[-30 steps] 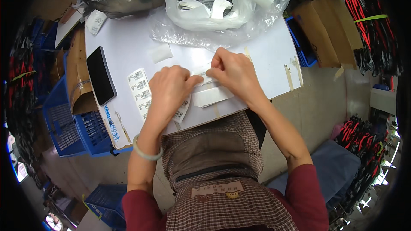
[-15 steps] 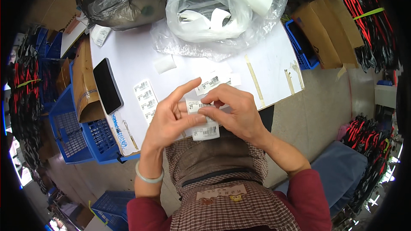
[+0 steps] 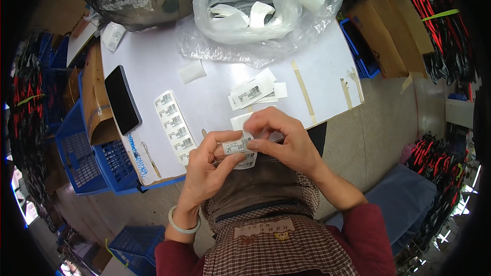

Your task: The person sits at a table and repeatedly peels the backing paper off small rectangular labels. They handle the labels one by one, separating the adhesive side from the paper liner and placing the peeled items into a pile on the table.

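Observation:
At the table's near edge, my left hand (image 3: 207, 166) is closed on a short strip of white barcode labels (image 3: 238, 146), with thumb and fingers along its left side. My right hand (image 3: 286, 140) pinches the same strip at its right end; its fingertips partly cover the label there. The strip's lower end hangs below the fingers over my lap. Just beyond the hands lies a white paper piece (image 3: 239, 122), partly hidden by my right fingers. Farther off is a loose pile of white tags (image 3: 253, 92), the top one bearing a barcode label.
A longer label strip (image 3: 175, 125) lies to the left, beside a black phone (image 3: 123, 99). A blank paper piece (image 3: 192, 71) sits farther back. Behind are an open clear plastic bag (image 3: 245, 36) holding white rolls and a dark plastic bag (image 3: 138, 0). Blue baskets (image 3: 120, 166) stand left.
My hands have drawn closer together, and the label strip between them has turned and bent. The pile of tags and the long strip on the table show more fully.

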Motion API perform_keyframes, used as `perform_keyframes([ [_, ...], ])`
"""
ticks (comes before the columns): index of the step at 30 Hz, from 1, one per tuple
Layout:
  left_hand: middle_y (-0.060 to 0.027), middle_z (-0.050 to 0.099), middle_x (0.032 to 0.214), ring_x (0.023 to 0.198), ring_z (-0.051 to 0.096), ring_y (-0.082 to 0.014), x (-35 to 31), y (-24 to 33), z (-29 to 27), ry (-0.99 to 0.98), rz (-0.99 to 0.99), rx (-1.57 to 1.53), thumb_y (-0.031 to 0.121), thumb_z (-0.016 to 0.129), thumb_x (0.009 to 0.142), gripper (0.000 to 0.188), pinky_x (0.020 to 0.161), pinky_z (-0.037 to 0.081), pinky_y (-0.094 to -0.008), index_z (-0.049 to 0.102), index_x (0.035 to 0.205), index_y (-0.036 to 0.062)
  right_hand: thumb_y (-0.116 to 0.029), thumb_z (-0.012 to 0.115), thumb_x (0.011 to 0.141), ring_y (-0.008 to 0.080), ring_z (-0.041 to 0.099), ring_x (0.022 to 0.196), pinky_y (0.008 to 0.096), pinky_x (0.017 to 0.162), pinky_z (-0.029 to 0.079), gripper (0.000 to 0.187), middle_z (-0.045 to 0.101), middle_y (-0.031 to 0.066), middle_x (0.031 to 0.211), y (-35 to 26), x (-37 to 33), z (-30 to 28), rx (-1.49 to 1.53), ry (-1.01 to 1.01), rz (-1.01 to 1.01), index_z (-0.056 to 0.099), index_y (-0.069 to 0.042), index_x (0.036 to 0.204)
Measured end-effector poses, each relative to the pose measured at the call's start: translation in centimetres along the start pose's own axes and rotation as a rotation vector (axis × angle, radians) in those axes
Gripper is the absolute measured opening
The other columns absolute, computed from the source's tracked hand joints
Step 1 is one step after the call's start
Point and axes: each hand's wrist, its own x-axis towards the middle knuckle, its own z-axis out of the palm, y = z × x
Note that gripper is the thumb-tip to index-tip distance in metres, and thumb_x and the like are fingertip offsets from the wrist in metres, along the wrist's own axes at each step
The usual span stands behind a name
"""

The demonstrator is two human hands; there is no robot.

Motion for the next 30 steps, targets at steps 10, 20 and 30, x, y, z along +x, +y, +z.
perform_keyframes([
  [10,-0.0092,0.072,0.082,0.077,0.066,-0.0083,-1.1,-0.7,0.5,0.083,-0.233,-0.006,0.004,0.064,0.093,0.012,0.067,0.052,-0.0213,0.062,0.099,-0.0054,-0.002,0.075,0.075,0.0272,0.064,0.084,0.0331,0.071,0.052,0.019,0.064,0.0128,0.103,-0.1,-1.2,0.9,-0.515,0.163,-0.466,0.066,-0.002,0.092],
  [20,-0.0081,0.069,0.072,0.061,0.062,-0.0095,1.7,-2.2,-0.6,0.105,-0.161,0.181,0.013,0.066,0.091,0.019,0.054,0.048,-0.0224,0.067,0.093,-0.0054,-0.007,0.07,0.085,0.0073,0.058,0.063,0.0241,0.055,0.045,0.01,0.066,0.0042,0.073,-1.5,1.9,-3.6,-0.075,0.047,0.301,0.062,-0.001,0.082],
  [30,-0.0028,0.054,0.05,0.048,0.047,-0.0056,4.5,-2.3,0.4,0.132,-0.21,0.531,0.024,0.068,0.089,0.034,0.043,0.035,-0.0249,0.07,0.074,-0.0057,-0.007,0.072,0.081,0.0176,0.062,0.057,0.0305,0.055,0.049,0.015,0.064,0.0123,0.065,0.1,2.7,-2.3,-0.351,0.035,0.224,0.063,0.005,0.08],
])
